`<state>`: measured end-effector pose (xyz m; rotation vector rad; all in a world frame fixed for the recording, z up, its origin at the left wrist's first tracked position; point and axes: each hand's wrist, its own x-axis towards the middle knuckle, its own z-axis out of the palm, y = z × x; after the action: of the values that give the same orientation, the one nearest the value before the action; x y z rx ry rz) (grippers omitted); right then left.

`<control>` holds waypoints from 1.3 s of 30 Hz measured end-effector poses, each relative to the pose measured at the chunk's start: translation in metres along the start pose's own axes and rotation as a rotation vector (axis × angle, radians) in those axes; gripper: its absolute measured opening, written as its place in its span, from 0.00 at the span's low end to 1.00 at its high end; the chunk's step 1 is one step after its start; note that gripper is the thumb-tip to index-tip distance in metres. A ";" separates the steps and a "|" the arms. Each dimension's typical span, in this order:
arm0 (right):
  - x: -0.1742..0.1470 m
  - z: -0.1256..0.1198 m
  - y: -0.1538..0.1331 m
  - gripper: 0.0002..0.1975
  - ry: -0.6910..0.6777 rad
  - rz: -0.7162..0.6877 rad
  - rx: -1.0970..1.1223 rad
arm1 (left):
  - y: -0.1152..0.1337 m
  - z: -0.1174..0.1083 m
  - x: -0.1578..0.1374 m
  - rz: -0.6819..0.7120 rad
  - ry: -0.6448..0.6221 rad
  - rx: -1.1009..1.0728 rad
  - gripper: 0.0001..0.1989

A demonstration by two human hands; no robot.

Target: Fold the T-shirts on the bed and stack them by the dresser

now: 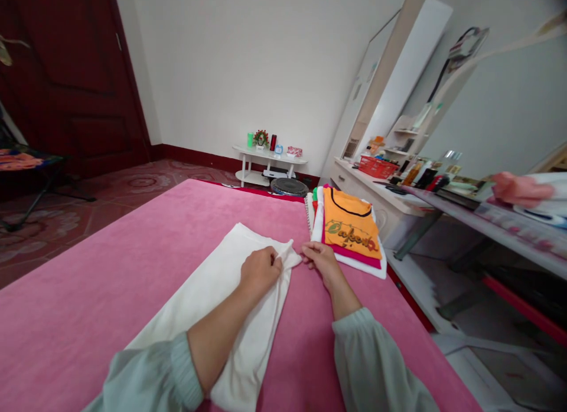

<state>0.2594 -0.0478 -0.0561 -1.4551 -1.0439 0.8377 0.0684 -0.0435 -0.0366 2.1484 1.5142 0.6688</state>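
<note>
White cloth [221,271], long axis slanting forward-right beneath the left hand [260,268] pinching it; right hand [322,261] beside its corner, hold unclear

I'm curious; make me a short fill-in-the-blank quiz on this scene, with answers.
1. The left hand is on a cloth coloured ____.
2. The spread under the cloth is coloured ____.
3. The right hand is nearer the folded stack than the ____ hand.
4. The stack's top garment is coloured ____.

Answers: white; pink; left; orange.
</note>
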 end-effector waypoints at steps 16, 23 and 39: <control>0.002 0.016 0.001 0.09 -0.067 -0.187 -0.428 | -0.014 0.004 0.005 0.030 0.213 -0.650 0.09; -0.008 0.035 -0.023 0.06 0.054 -0.221 -0.941 | -0.006 -0.003 -0.002 0.106 0.284 -0.769 0.09; 0.017 0.063 -0.009 0.06 -0.021 -0.463 -0.845 | -0.004 0.001 -0.004 0.258 0.145 -0.649 0.07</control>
<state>0.2061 -0.0091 -0.0556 -1.7585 -1.7871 0.0474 0.0644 -0.0456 -0.0402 1.8143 0.9005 1.2301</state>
